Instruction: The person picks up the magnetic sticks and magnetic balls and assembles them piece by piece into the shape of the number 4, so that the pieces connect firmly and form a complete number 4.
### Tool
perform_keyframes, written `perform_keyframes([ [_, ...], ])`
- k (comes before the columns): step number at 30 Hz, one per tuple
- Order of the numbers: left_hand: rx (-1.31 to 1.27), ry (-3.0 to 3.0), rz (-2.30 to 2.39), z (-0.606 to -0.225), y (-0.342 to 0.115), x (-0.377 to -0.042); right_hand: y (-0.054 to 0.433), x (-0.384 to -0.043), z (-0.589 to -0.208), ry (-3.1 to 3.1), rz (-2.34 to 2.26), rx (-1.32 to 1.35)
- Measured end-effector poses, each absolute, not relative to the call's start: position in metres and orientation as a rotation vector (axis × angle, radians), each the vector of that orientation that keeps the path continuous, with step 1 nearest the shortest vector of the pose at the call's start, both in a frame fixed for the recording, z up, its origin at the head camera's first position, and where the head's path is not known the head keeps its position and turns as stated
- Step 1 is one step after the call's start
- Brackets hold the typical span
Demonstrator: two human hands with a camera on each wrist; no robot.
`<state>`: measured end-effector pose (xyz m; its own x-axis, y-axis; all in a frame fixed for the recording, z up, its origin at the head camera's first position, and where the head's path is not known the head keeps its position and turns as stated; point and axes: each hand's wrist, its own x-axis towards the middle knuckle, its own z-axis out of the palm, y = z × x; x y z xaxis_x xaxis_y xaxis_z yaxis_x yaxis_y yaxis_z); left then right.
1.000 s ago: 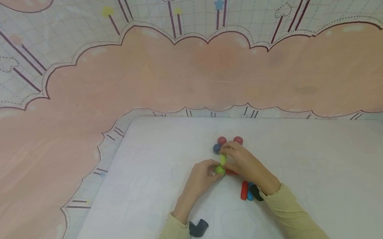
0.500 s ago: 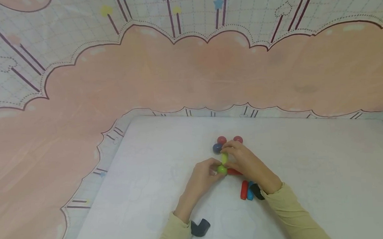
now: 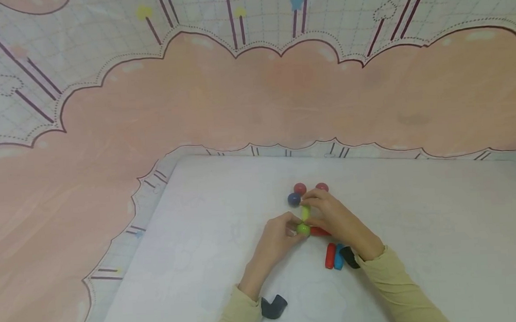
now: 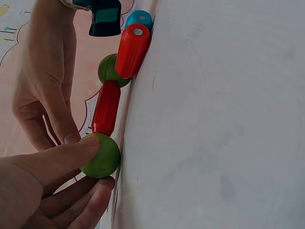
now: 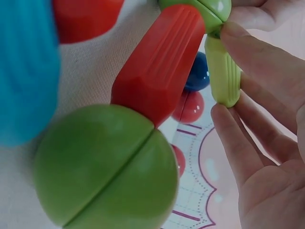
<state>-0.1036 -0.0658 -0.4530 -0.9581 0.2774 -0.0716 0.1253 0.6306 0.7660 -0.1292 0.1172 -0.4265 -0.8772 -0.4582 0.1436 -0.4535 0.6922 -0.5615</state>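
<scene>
In the head view, my left hand (image 3: 274, 239) pinches a green ball (image 3: 303, 230) between thumb and fingers. My right hand (image 3: 336, 220) holds a yellow-green magnetic rod (image 5: 222, 71) by its sides, one end against that ball. From the same ball a red rod (image 4: 106, 109) runs to a second green ball (image 5: 107, 164), which my right hand hides in the head view. The left wrist view shows the thumb lying over the first ball, with fingers beneath it. The yellow-green rod is hidden there behind the hands.
Beyond the hands on the white table (image 3: 216, 207) lie a blue ball (image 3: 294, 199) and two red balls (image 3: 300, 189). A loose red rod (image 3: 330, 256) and a blue rod (image 3: 339, 257) lie side by side near my right wrist. Dark wrist cameras (image 3: 274, 307) are on both wrists.
Both hands have shifted slightly to the right, carrying the green ball and the attached rods along. Their hold looks the same, and the loose balls and rods have stayed put.
</scene>
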Motion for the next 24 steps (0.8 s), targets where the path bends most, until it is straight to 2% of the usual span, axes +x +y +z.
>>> perform_keyframes([
  [24, 0.318, 2.659, 1.226, -0.4527, -0.064, -0.1019, 0.1196, -0.1321, -0.4292, 2.806, -0.956, -0.761],
])
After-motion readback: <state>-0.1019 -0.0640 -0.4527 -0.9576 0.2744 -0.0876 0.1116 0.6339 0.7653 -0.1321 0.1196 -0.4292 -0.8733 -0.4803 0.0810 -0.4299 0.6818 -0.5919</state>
